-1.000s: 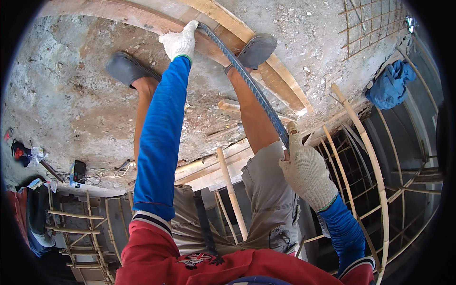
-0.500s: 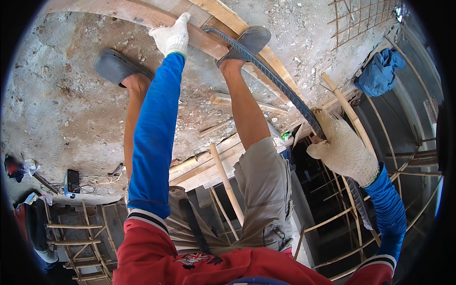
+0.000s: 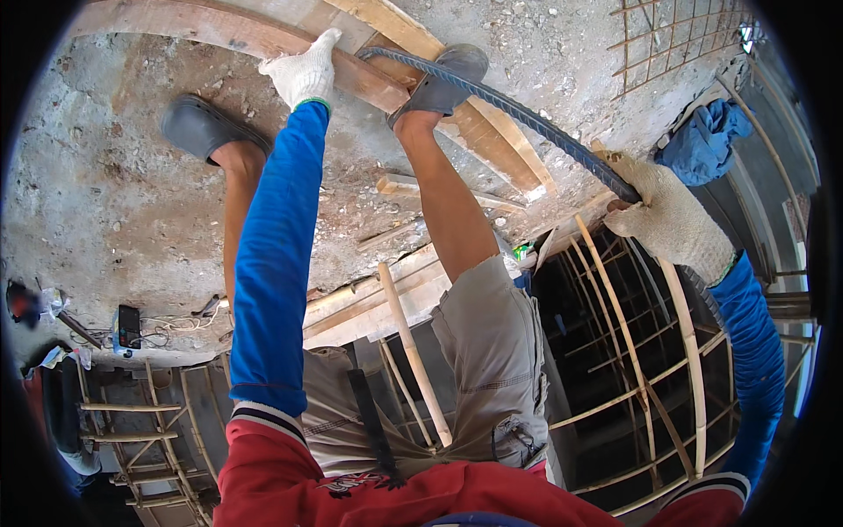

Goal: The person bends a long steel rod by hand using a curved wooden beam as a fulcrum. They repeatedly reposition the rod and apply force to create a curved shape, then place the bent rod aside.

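Head view: grips a dark ribbed steel bar in the gloved right hand, with thumb and fingers wrapped around it. Holds the bar aslant, from the right hand back across the right shoe to a bent end just beside a reddish plank. Rests the gloved left hand on that plank, with thumb splayed apart; cannot tell whether clasping the edge or only pressing on it, with the fingertips hidden. Stands with the left shoe on the rough concrete floor, well apart from the right. Near the right hand, bamboo poles and a crumpled blue cloth. Farther up, at right, a grid of thin rusty rods.
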`<state>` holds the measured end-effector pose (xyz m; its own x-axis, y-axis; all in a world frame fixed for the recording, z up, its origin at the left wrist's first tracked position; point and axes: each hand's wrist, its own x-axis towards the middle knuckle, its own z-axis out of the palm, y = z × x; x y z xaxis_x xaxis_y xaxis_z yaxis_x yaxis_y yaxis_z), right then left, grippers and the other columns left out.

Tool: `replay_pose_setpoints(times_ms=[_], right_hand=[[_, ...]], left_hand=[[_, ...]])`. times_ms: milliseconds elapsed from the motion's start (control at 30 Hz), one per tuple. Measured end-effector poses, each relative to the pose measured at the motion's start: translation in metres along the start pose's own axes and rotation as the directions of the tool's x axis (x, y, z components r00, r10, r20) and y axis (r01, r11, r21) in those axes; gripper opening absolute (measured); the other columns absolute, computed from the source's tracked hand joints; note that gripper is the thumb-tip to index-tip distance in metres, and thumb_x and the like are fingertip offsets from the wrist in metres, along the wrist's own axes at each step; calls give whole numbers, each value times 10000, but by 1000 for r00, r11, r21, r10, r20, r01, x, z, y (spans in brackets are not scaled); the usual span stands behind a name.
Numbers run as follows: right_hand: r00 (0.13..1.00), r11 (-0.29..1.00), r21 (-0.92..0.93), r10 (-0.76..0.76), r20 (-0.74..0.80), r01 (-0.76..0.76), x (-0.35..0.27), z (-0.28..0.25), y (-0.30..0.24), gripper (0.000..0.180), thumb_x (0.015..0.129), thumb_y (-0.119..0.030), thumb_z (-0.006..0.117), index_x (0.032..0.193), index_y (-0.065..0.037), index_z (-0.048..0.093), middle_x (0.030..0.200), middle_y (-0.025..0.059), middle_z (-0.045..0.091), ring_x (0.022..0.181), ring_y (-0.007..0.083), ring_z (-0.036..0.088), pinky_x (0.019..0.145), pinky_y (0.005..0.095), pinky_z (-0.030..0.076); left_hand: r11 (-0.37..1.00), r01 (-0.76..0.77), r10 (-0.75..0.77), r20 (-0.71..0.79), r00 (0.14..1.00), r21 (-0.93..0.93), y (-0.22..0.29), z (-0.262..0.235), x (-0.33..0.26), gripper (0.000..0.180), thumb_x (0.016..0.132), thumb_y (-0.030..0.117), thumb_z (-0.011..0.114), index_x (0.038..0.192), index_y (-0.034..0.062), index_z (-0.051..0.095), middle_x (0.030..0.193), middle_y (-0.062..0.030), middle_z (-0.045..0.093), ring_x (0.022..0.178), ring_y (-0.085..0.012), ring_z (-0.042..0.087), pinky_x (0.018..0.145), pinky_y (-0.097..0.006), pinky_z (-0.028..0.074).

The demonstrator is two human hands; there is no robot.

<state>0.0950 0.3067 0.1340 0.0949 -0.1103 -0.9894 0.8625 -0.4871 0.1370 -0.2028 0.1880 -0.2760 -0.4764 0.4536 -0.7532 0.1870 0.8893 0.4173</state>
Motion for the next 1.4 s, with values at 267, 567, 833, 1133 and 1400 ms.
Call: replay_pose_setpoints(times_ms=[267,567,833,1133,1400], right_hand=[[994,988,153,6,-108,11,-37,160,3,744,893,-84,775,1549,2,434,765,202,675,668,283,735,587,367,550],[991,936,-329,-136,-15,123,-32,118,20,926,860,-92,763,1643,-15,275,668,186,621,634,408,644,589,488,530],[947,237,-952,-210,-243,-191,66,-66,45,596,1004,-186,673,1566,-203,475,1011,169,762,923,330,772,765,460,647],[869,164,-986,-491,-59,25,164,-158,84,434,940,-106,705,1358,-134,594,1004,152,750,970,339,759,815,467,632],[863,264,-965,-486,-136,-3,187,-168,85,319,908,-80,722,1215,-118,646,995,187,733,998,360,740,869,477,606]], left_hand=[[998,51,-45,142,989,-38,14,-16,-11,1495,648,498,980,1520,-260,32,1564,-404,379,1487,-399,423,1235,-387,339],[1000,15,-14,94,995,-11,6,-13,-6,1436,663,468,979,1527,-233,72,1556,-395,398,1467,-407,451,1226,-397,357],[998,54,-55,49,997,39,9,-10,-6,1385,661,439,983,1516,-232,125,1559,-370,429,1466,-391,463,1234,-392,349],[968,0,2,9,1000,-250,29,-13,-33,1164,668,329,989,1460,-147,280,1459,-299,531,1366,-339,545,1173,-387,419],[970,-7,0,-30,1000,-242,18,-12,-26,1233,697,332,965,1512,-190,200,1533,-339,446,1430,-358,477,1210,-384,364]])
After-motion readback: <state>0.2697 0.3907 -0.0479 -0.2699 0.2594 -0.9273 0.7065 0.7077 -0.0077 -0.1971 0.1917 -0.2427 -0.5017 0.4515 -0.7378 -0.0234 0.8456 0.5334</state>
